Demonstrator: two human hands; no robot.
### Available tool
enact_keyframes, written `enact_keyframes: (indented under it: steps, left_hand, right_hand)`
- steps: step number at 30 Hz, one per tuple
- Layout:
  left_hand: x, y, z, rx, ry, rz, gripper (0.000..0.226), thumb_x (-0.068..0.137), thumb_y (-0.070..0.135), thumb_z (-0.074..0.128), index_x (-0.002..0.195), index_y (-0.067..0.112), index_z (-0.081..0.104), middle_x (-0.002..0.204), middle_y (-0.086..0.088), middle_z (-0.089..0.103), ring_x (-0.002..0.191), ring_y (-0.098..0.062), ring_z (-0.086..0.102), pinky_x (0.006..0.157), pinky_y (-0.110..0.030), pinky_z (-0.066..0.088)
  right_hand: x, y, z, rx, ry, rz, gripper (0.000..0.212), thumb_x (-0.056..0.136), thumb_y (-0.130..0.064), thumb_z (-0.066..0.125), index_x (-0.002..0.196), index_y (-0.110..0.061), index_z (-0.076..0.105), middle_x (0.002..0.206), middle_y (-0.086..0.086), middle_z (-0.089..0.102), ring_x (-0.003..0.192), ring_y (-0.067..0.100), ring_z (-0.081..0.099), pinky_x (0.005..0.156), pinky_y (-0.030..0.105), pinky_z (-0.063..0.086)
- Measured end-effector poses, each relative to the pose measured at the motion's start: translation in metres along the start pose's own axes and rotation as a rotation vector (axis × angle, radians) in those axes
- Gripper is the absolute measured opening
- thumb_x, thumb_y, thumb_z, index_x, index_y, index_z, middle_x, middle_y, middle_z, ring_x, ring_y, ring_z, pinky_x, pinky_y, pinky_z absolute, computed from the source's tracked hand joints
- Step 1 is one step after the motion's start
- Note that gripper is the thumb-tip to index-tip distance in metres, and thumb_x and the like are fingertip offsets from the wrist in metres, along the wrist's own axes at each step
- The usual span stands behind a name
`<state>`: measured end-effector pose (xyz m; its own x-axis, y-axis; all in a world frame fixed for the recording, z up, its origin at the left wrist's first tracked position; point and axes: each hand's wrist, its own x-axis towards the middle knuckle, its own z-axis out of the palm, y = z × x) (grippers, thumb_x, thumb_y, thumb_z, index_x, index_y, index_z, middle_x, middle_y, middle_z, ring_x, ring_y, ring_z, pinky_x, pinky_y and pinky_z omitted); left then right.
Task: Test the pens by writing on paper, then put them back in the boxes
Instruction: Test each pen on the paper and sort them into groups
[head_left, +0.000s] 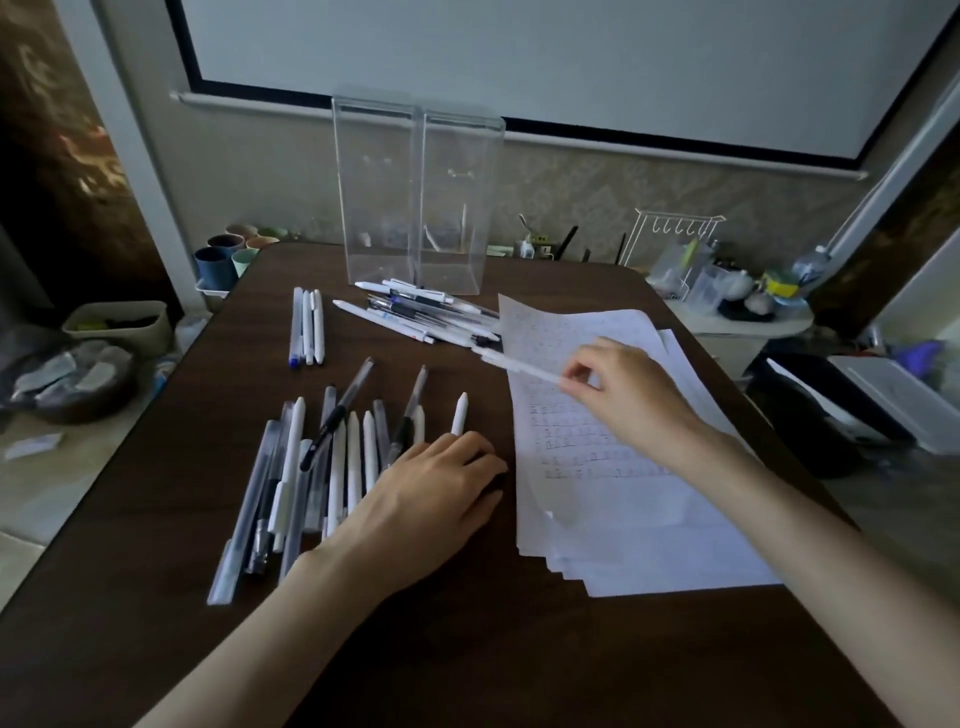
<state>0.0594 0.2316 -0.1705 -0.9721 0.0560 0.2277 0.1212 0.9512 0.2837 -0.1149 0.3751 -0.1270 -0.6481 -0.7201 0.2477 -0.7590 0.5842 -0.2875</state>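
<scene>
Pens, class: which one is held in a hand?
The white pen pinched by the right hand over the paper; the rest lie on the table.

The table (467, 649) under my arms is dark wood-grain, smooth with a dull sheen. The two boxes (415, 197) are clear, glossy plastic. The sheets of paper (623, 509) are thin, white and matt. The white pen (519, 366) pinched in my right hand (623, 395) is smooth, matt plastic. The pile of pens (322, 467) is plastic too: some matt white, some frosted and see-through.
</scene>
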Motion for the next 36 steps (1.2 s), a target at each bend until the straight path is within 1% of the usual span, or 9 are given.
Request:
enact_keyframes:
  steps: [6,10,15,18,22,24,26,28,36]
  left_hand:
    - [0.004,0.005,-0.003,0.054,0.025,-0.007,0.030,0.096,0.032,0.046,0.122,0.024,0.058,0.123,0.007,0.052,0.111,-0.011,0.052,0.092,-0.026,0.040]
    - [0.017,0.026,-0.003,0.069,0.068,0.079,0.031,0.090,0.030,0.047,0.115,0.019,0.063,0.115,0.001,0.059,0.102,-0.014,0.058,0.085,-0.029,0.047]
    - [0.039,0.074,0.019,0.043,-0.008,0.316,0.045,0.095,0.045,0.033,0.123,0.019,0.057,0.125,-0.001,0.056,0.111,-0.016,0.054,0.093,-0.031,0.045]
    - [0.044,0.079,0.038,-0.024,-0.090,0.322,0.053,0.096,0.051,0.030,0.135,0.019,0.047,0.139,-0.001,0.046,0.126,-0.015,0.043,0.106,-0.032,0.034]
    - [0.041,0.067,0.049,-0.052,-0.116,0.302,0.055,0.097,0.051,0.027,0.142,0.021,0.037,0.147,0.002,0.036,0.136,-0.011,0.029,0.112,-0.034,0.025]
    - [0.040,0.069,0.050,-0.025,-0.113,0.301,0.053,0.098,0.048,0.027,0.141,0.020,0.039,0.146,0.001,0.038,0.135,-0.012,0.031,0.112,-0.034,0.027]
    - [0.040,0.072,0.051,-0.006,-0.092,0.296,0.051,0.098,0.047,0.029,0.139,0.018,0.042,0.143,0.000,0.043,0.133,-0.014,0.036,0.109,-0.034,0.031]
    - [0.040,0.073,0.051,-0.004,-0.088,0.293,0.051,0.098,0.046,0.029,0.138,0.019,0.044,0.141,0.000,0.044,0.131,-0.013,0.037,0.109,-0.032,0.032]
    - [0.040,0.073,0.050,-0.021,-0.101,0.277,0.052,0.097,0.048,0.027,0.137,0.020,0.045,0.140,0.002,0.046,0.131,-0.011,0.038,0.110,-0.032,0.030]
  right_hand:
    - [-0.070,0.064,-0.027,-0.098,0.015,0.141,0.011,0.088,-0.023,0.064,0.093,-0.014,0.068,0.087,-0.005,0.057,0.068,0.004,0.047,0.063,0.027,0.042]
    - [-0.081,0.081,-0.025,-0.149,-0.087,0.158,0.018,0.091,-0.027,0.059,0.105,-0.017,0.067,0.096,-0.007,0.055,0.096,0.015,0.048,0.079,0.028,0.039]
    - [-0.057,0.067,-0.007,-0.042,-0.080,0.066,0.037,0.092,-0.039,0.056,0.122,-0.018,0.058,0.115,-0.004,0.054,0.111,0.016,0.045,0.094,0.032,0.038]
    - [-0.048,0.064,0.010,-0.119,-0.012,0.001,0.022,0.094,-0.026,0.056,0.109,-0.011,0.061,0.108,0.002,0.057,0.100,0.023,0.051,0.084,0.033,0.040]
    - [-0.055,0.071,0.012,-0.010,0.163,-0.069,0.017,0.092,-0.018,0.053,0.104,-0.007,0.057,0.096,0.007,0.064,0.086,0.030,0.060,0.073,0.040,0.044]
    - [-0.059,0.071,0.009,0.007,0.211,-0.075,0.029,0.092,-0.037,0.047,0.103,-0.012,0.057,0.095,0.002,0.065,0.088,0.023,0.061,0.077,0.038,0.041]
    - [-0.058,0.068,0.008,-0.048,0.240,-0.078,0.046,0.086,-0.062,0.041,0.086,-0.018,0.055,0.083,-0.007,0.062,0.079,0.015,0.058,0.075,0.033,0.034]
    - [-0.059,0.064,0.009,-0.070,0.285,-0.107,0.051,0.081,-0.071,0.040,0.067,-0.022,0.043,0.065,-0.013,0.048,0.064,0.012,0.047,0.069,0.031,0.031]
    - [-0.060,0.061,0.012,-0.092,0.427,-0.203,0.037,0.080,-0.043,0.049,0.055,-0.020,0.034,0.051,-0.014,0.030,0.051,0.011,0.032,0.063,0.027,0.025]
